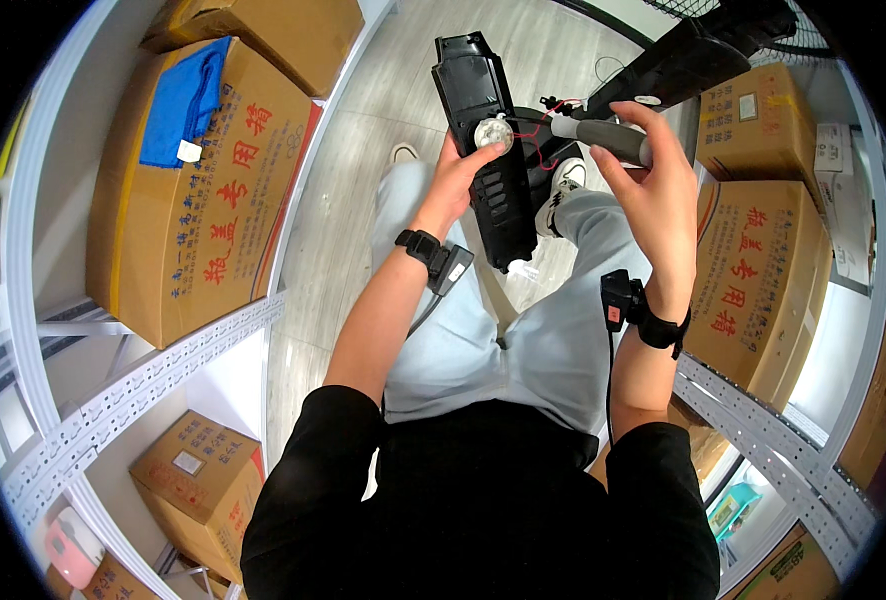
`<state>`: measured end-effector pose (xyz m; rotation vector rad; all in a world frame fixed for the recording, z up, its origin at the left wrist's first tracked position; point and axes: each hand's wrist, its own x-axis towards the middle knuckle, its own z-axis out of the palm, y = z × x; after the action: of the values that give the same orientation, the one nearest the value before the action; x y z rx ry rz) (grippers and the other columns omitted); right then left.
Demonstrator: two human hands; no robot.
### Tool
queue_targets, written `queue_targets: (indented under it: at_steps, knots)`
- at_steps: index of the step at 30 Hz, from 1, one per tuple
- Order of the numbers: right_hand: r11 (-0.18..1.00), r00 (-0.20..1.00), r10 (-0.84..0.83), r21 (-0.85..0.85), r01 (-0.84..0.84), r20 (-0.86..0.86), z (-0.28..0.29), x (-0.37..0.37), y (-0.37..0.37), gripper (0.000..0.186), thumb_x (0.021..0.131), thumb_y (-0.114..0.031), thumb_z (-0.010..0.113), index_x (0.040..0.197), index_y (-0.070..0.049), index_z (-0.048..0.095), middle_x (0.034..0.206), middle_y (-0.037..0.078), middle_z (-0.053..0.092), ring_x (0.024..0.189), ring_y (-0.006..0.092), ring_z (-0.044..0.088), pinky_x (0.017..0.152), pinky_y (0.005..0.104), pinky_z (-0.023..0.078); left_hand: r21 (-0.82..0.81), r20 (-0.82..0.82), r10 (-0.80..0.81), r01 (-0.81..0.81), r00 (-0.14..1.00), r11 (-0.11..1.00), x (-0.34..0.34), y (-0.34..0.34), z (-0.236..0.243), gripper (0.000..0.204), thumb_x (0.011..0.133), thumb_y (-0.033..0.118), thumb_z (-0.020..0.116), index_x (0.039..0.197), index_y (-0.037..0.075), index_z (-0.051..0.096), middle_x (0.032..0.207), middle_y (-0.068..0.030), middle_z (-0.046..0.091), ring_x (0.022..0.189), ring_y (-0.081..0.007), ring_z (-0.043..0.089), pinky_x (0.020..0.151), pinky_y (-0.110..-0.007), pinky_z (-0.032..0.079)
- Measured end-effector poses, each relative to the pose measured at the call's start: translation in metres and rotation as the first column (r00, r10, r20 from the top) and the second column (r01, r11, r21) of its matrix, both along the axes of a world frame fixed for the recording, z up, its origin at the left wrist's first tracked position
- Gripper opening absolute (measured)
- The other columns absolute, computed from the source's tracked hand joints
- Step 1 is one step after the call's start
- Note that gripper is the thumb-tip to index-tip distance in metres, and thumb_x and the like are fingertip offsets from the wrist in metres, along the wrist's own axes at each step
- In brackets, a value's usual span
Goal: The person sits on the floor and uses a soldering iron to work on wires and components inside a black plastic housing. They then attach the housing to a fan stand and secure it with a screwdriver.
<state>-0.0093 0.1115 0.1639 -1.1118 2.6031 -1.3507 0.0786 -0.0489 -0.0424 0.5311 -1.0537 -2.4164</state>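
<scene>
My left hand [455, 175] grips a long black plastic housing [503, 215], its thumb on a round, silvery, clear-looking part [494, 135] with red wires [535, 133]. My right hand [653, 190] has thumb and index finger spread around a grey cylindrical handle [608, 135] with a pale tip; whether they touch it is unclear. Behind, a larger black assembly [683, 62] with a curved black frame extends toward the upper right, with loose wires beside it.
Metal shelving [143, 368] flanks me, holding cardboard boxes [213, 230] on the left, one with a blue cloth [178, 100], and more boxes [753, 280] on the right. Black wire mesh [803, 25] is at the top right. My legs and shoes rest on a grey wood-look floor [363, 100].
</scene>
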Motion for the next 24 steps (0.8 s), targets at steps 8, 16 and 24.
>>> queue_targets:
  at_steps: [8, 16, 24]
  knots:
    - [0.882, 0.966, -0.237, 0.394, 0.259, -0.103, 0.001, -0.003, -0.005, 0.034, 0.085, -0.024, 0.077, 0.110, -0.005, 0.064, 0.088, 0.013, 0.070, 0.072, 0.0257, 0.070, 0.063, 0.0333, 0.054, -0.011, -0.017, -0.006, 0.006, 1.000, 1.000, 0.000, -0.001, 0.000, 0.057, 0.083, 0.004, 0.075, 0.132, 0.007, 0.046, 0.120, -0.0050, 0.062, 0.109, -0.0163, 0.061, 0.094, -0.034, 0.050]
    - [0.996, 0.993, 0.029, -0.082, -0.019, 0.114, -0.008, -0.004, 0.004, 0.040, 0.086, -0.035, 0.076, 0.111, -0.006, 0.065, 0.076, 0.012, 0.068, 0.071, 0.0241, 0.070, 0.062, 0.0345, 0.052, 0.022, 0.029, 0.021, -0.022, 0.999, 1.000, 0.000, 0.001, -0.002, 0.056, 0.083, 0.003, 0.075, 0.132, 0.007, 0.046, 0.119, -0.0048, 0.062, 0.109, -0.0165, 0.061, 0.094, -0.034, 0.050]
    - [0.951, 0.989, -0.135, 0.271, 0.147, -0.063, 0.008, -0.008, 0.001, 0.037, 0.086, -0.030, 0.076, 0.111, -0.006, 0.065, 0.078, 0.012, 0.069, 0.072, 0.0231, 0.071, 0.064, 0.0334, 0.053, 0.010, 0.016, -0.016, 0.016, 1.000, 1.000, 0.001, -0.001, 0.003, 0.056, 0.084, 0.003, 0.074, 0.132, 0.007, 0.046, 0.119, -0.0054, 0.062, 0.108, -0.0169, 0.062, 0.093, -0.034, 0.051]
